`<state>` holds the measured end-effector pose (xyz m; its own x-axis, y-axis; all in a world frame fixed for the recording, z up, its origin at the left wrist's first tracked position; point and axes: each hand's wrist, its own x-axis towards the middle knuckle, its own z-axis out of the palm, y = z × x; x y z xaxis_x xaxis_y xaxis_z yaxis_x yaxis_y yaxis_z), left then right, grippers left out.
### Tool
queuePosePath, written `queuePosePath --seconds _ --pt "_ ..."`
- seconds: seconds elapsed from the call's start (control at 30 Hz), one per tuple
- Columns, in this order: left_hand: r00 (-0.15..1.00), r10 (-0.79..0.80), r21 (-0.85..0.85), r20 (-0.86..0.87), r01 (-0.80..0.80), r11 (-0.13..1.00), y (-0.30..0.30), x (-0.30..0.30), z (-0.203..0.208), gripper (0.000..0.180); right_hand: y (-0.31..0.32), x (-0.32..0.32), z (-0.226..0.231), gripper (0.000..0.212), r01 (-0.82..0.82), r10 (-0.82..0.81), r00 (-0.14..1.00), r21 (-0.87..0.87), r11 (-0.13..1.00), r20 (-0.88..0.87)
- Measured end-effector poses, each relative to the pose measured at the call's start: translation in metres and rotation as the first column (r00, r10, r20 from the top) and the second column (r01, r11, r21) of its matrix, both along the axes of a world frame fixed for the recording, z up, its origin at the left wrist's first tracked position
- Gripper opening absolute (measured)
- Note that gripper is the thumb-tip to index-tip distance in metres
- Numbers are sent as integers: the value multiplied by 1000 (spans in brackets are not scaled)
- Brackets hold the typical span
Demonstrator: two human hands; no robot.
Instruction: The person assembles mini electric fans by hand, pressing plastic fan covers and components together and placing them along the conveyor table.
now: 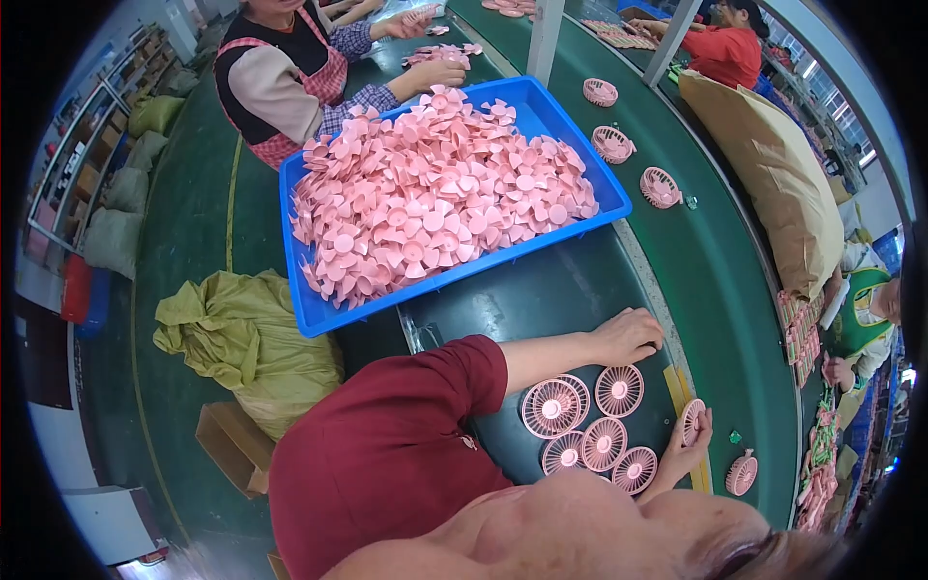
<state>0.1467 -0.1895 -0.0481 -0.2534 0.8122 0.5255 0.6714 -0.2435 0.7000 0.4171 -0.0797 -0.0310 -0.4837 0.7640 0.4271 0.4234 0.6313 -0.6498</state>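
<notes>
My left hand (628, 335) hovers over the dark worktable beside the conveyor's edge. Its fingers are curled together, and whatever they may hold is hidden. In my right hand (682, 450), near the yellow strip, a round pink fan grille (692, 422) is held by its rim. Between my arms lie several pink fan grilles (604, 444) with radial slats, some overlapping. One grille pair (553, 408) sits stacked below my left forearm. Beyond that arm stands a blue tray (464, 272) heaped with pink fan blades (425, 208).
A green conveyor belt (715, 280) runs along the right, carrying pink fan housings (661, 188) and another housing (741, 473). A co-worker (290, 82) handles pink parts behind the tray. To the left are a yellow-green sack (246, 338) and a cardboard box (235, 447). A large tan sack (768, 179) stands across the belt.
</notes>
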Motion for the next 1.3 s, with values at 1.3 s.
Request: queuePosePath --seconds 1.3 --pt "999 48 110 -10 -46 993 6 -7 5 13 8 -6 9 61 85 -108 969 108 990 222"
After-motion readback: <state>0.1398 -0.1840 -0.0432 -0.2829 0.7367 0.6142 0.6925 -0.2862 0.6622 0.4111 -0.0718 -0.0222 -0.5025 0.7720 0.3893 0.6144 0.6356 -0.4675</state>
